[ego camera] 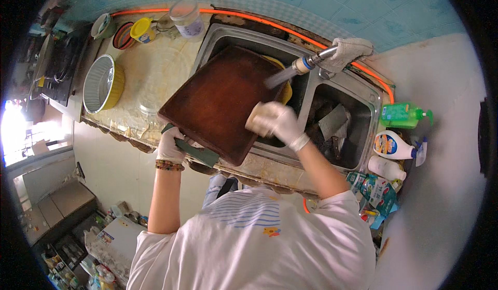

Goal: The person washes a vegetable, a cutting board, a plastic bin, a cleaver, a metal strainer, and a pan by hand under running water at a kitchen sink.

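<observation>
A dark brown rectangular board or tray (225, 99) lies tilted over the left sink basin. My left hand (171, 145), in a white glove, grips its near left edge together with a green cloth or pad (197, 152). My right hand (278, 123), gloved and blurred, holds a pale sponge or cloth (257, 122) at the board's right edge. Water streams from the faucet (305, 64) just above the board's upper right part. A white cloth (352, 53) is wrapped round the faucet's base. Part of a yellow bowl or basin (287, 91) shows behind the board.
The right basin (360, 113) holds a cleaver (333, 122) and other items. A green pump bottle (402, 115) and white bottles (393, 145) stand along the right. A yellow-sided metal basin (104, 84), a clear jar (186, 20) and small containers are on the left counter.
</observation>
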Motion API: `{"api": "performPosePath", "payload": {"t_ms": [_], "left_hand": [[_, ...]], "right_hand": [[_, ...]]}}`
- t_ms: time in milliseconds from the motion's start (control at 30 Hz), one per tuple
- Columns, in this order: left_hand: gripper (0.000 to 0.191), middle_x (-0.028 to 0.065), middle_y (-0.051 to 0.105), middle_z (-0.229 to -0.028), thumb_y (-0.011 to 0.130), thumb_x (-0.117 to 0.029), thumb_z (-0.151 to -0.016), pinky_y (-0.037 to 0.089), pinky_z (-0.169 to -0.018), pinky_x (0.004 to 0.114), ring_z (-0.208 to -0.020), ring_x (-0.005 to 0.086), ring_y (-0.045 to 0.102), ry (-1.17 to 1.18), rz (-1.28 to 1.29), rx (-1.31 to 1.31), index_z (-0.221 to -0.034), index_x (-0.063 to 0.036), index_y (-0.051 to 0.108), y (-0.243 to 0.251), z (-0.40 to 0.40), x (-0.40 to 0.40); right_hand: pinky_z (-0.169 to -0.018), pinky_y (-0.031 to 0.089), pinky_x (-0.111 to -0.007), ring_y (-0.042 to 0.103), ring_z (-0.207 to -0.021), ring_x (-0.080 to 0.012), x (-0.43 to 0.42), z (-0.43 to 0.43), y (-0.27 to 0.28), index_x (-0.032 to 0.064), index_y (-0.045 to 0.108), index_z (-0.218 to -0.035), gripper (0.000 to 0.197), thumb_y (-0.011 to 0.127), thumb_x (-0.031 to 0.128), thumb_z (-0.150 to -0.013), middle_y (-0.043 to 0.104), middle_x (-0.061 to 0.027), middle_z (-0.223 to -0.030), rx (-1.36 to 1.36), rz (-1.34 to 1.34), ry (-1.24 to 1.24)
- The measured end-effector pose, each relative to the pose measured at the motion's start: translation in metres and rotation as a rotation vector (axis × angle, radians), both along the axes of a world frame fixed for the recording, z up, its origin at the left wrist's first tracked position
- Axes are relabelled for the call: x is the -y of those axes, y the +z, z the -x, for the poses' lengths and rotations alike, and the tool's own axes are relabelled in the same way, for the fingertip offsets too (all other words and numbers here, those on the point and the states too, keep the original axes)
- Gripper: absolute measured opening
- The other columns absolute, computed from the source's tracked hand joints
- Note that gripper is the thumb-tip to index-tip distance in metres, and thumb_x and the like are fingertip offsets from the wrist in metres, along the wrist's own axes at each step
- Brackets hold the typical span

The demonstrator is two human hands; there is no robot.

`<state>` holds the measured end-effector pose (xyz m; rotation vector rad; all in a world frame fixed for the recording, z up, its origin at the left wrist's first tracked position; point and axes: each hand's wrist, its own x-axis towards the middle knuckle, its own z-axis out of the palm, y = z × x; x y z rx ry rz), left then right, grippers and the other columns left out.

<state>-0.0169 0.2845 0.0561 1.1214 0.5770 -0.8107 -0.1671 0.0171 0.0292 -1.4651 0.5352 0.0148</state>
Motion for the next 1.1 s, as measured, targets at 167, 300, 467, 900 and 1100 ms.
{"api": "performPosePath", "payload": {"t_ms": [167, 300, 467, 900, 1100], "left_hand": [[0.034, 0.0086, 0.056, -0.097, 0.042, 0.002, -0.062, 0.050, -0.074, 0.041, -0.088, 0.0298, 0.057, -0.003, 0.064, -0.030, -0.093, -0.0049, 0.052, -0.017, 0.002, -0.011], [0.035, 0.0097, 0.056, -0.096, 0.042, 0.004, -0.061, 0.050, -0.076, 0.042, -0.086, 0.0305, 0.057, -0.002, 0.127, -0.024, -0.094, -0.0032, 0.051, -0.028, 0.003, -0.004], [0.033, 0.0098, 0.056, -0.091, 0.042, 0.004, -0.061, 0.050, -0.075, 0.042, -0.085, 0.0306, 0.056, -0.025, 0.083, -0.001, -0.091, -0.0022, 0.053, -0.017, 0.009, -0.013], [0.033, 0.0078, 0.054, -0.086, 0.044, 0.007, -0.063, 0.056, -0.067, 0.040, -0.075, 0.0264, 0.057, 0.047, 0.051, -0.074, -0.093, -0.0023, 0.052, -0.033, 0.033, -0.019], [0.041, 0.0084, 0.053, -0.085, 0.042, 0.009, -0.061, 0.050, -0.055, 0.033, -0.069, 0.0259, 0.054, -0.004, -0.013, 0.039, -0.100, -0.0009, 0.052, -0.024, 0.052, -0.028]], "right_hand": [[-0.065, 0.049, -0.040, 0.062, -0.074, -0.0285, 0.005, -0.018, -0.032, 0.0112, 0.061, -0.081, 0.014, 0.054, 0.022, -0.086, 0.063, -0.0090, -0.077, 0.185, 0.808, 0.169], [-0.066, 0.048, -0.045, 0.061, -0.078, -0.0341, 0.113, -0.027, -0.099, 0.0057, 0.057, -0.085, 0.009, 0.050, 0.009, -0.081, 0.062, -0.0147, -0.083, -0.284, 1.194, -0.161], [-0.074, 0.050, -0.042, 0.063, -0.080, -0.0332, 0.025, -0.042, -0.022, 0.0047, 0.059, -0.089, 0.008, 0.053, 0.009, -0.085, 0.064, -0.0157, -0.086, 0.046, 0.989, -0.317], [-0.071, 0.050, -0.042, 0.062, -0.082, -0.0337, 0.055, -0.179, -0.096, 0.0075, 0.067, -0.086, 0.018, 0.050, 0.010, -0.080, 0.064, -0.0172, -0.092, -0.548, 1.129, -0.014], [-0.091, 0.043, -0.039, 0.057, -0.101, -0.0298, -0.051, -0.187, -0.050, 0.0069, 0.066, -0.091, 0.022, 0.048, 0.004, -0.081, 0.064, -0.0128, -0.102, 0.490, 1.014, 0.090]]}}
